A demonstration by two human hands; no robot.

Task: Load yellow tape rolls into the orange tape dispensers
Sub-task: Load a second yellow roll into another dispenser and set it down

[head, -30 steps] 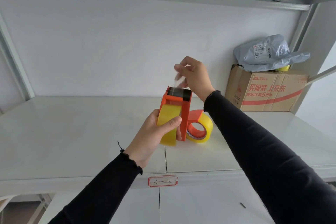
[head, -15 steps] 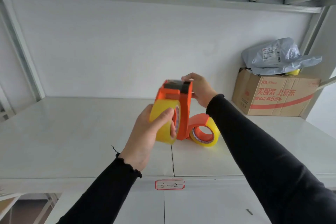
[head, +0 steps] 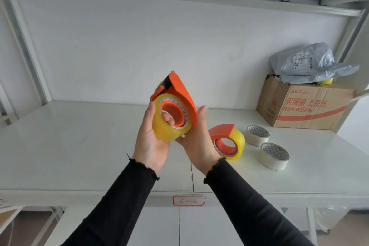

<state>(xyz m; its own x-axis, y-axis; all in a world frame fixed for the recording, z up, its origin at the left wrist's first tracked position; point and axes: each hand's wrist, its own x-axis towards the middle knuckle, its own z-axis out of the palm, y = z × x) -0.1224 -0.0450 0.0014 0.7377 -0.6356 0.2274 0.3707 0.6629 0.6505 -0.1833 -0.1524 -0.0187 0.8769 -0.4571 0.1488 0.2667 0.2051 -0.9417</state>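
Note:
An orange tape dispenser [head: 180, 91] with a yellow tape roll [head: 166, 128] seated on its orange hub is held up above the white shelf [head: 69, 142]. My left hand [head: 149, 140] grips the roll from the left, with a fingertip inside the hub. Against the dispenser's right side and underside lies my right hand [head: 196, 142], palm up. A second orange dispenser [head: 221, 131], loaded with a yellow roll [head: 238, 143], lies on the shelf just right of my right wrist.
Two white tape rolls [head: 257, 135] [head: 274, 156] lie on the shelf at right. Behind them stands a cardboard box [head: 305, 108] with a grey plastic bag [head: 307, 64] on top. A shelf frame runs overhead, and a label [head: 188, 200] marks the front edge.
I have turned the held dispenser so its open side with the roll faces me. My right hand dropped from the cutter end to the dispenser's right side. The view shifted, showing the white rolls.

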